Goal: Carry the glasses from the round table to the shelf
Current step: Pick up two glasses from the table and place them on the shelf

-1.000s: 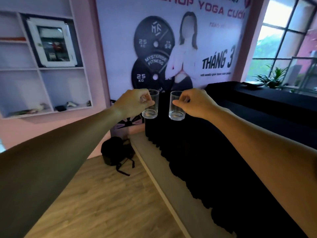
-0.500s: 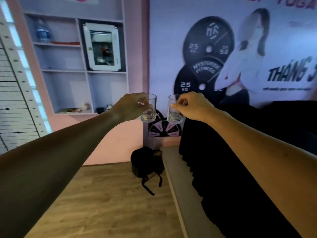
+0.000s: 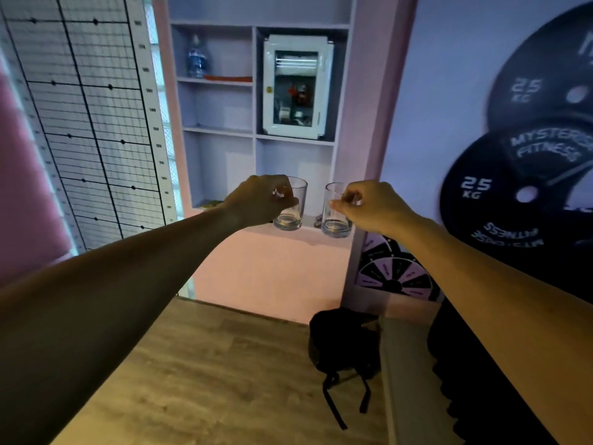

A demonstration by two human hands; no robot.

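Step in hand was the carry leg, judged from the scene: both glasses were off the table and in the air, round table out of view, shelf [image 3: 256, 136] straight ahead on the far wall. Left hand [image 3: 261, 200] pinched the left glass [image 3: 290, 205] at the rim, fingers curled over the near side; right hand [image 3: 373, 205] did the same on the right glass [image 3: 337, 210], thumb and fingers closed on the rim; both arms stretched out forward.

Glasses were held upright, near each other but apart, hanging in front of the shelf's lowest ledge, not resting on it as far as I could tell; both clear, straight-walled, thick-based, looked empty; rim grips meant little margin against swing or slip, so probably best kept vertical.

Next move likely called for closing the gap to the shelf, then setting each glass base-down in a free bay; lower bays looked mostly open, small items at the left end and just behind the glasses, too blurred to name. Bag [image 3: 345, 343] sat on the floor near right, close to the walking line; worth stepping left of it.
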